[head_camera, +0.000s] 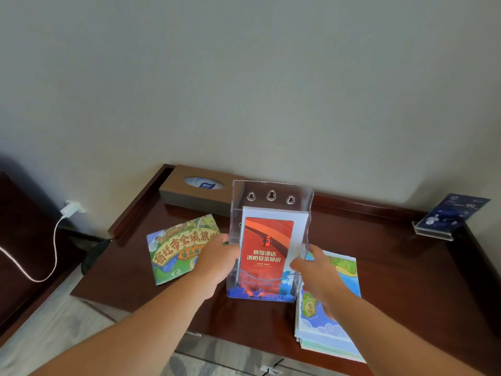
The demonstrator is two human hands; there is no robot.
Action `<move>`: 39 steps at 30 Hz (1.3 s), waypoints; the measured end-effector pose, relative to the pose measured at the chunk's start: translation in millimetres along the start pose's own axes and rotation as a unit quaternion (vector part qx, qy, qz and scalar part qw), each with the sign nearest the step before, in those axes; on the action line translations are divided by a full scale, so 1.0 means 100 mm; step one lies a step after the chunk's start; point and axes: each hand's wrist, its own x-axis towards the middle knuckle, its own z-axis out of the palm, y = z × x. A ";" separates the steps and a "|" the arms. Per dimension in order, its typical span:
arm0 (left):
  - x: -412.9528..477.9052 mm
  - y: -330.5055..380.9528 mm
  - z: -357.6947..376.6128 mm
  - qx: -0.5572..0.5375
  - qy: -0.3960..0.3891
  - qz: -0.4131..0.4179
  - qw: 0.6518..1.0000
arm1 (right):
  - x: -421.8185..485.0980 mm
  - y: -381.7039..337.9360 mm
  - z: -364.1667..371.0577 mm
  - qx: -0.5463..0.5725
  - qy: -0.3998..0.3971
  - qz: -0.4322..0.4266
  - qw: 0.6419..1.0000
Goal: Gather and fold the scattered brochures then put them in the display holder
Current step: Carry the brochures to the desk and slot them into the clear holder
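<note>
A clear acrylic display holder [271, 195] stands upright in the middle of the dark wooden table [406, 267]. Inside it sit a red brochure [267, 245] and white folded sheets behind it. My left hand [217, 263] grips the holder's left side. My right hand [317, 272] grips its right side. A folded green map brochure [176, 248] lies flat to the left of the holder. A stack of blue map brochures [336, 321] lies to the right, partly under my right forearm.
A brown tissue box [200, 191] sits at the back left by the wall. A small acrylic sign stand [447, 215] is at the back right. A white charger and cable [62, 226] hang at the wall on the left.
</note>
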 end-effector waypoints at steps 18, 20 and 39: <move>0.65 0.44 0.13 0.040 -0.003 0.001 0.999 | 0.59 -0.33 -0.16 0.036 -0.053 -0.029 0.998; 0.74 0.55 0.18 0.036 -0.014 0.006 0.999 | 0.72 -0.38 -0.21 0.048 -0.051 -0.025 0.997; 1.55 1.03 1.11 0.019 -0.149 0.023 0.988 | 1.44 -0.41 -1.08 0.076 0.061 0.036 0.995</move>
